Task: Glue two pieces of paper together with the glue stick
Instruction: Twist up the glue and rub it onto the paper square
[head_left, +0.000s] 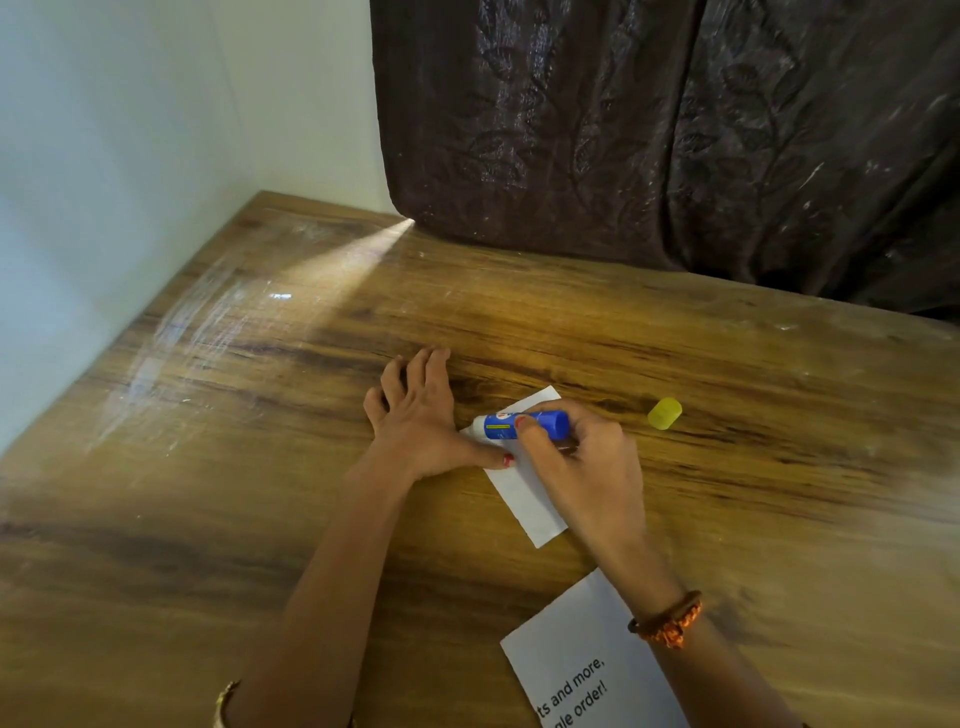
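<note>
**Gluing the near strip, second sheet waiting**

Nearest me, under my right forearm, lies the printed paper (582, 670), flat on the counter (234, 519) and untouched. It looks thin and limp, so I'd judge it best lifted by an edge or corner, lightly, so it doesn't crease.

Just beyond it is the small white strip (530, 506), also flat on the counter. It is light enough to slide or lift with the glue, I'd guess, which is why it needs pinning. My left hand (421, 415) does that: fingers spread and mostly flat on the wood, thumb pressing the strip's left edge. It grips nothing.

My right hand (582, 457) is curled round the blue glue stick (524, 426), fingers and thumb wrapped on the barrel, its white tip pointing left onto the strip beside my left thumb. The barrel is rigid and smooth; a hold near the middle seems to give control.

Farther right, well apart, the yellow cap (665, 413) lies on its side.
</note>
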